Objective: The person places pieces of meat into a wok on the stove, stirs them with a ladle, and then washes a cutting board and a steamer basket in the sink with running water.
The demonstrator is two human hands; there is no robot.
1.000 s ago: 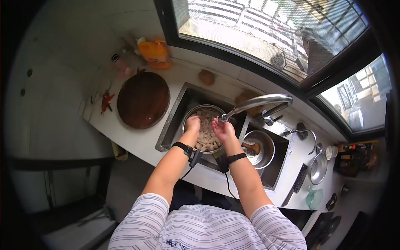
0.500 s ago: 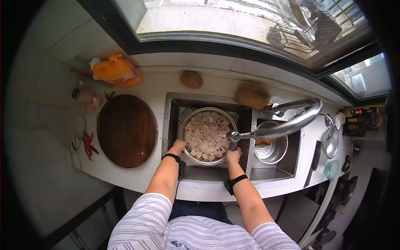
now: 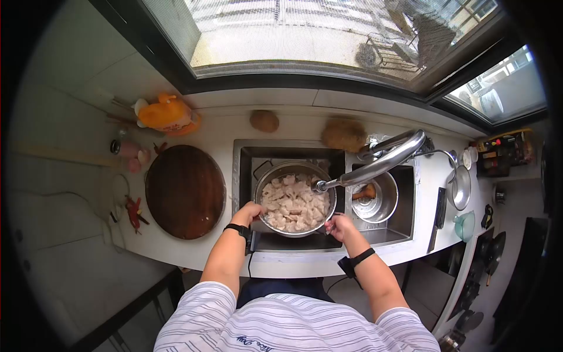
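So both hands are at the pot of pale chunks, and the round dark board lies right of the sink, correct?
Not quite: the head view shows the round dark board lying left of the sink. The left hand and right hand are at the pot.

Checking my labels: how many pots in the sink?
2, as far as shows. Left pot: in the left basin, holding pale chunks. Right pot: in the right basin, with a brown thing inside. Any nested underneath would be hidden.
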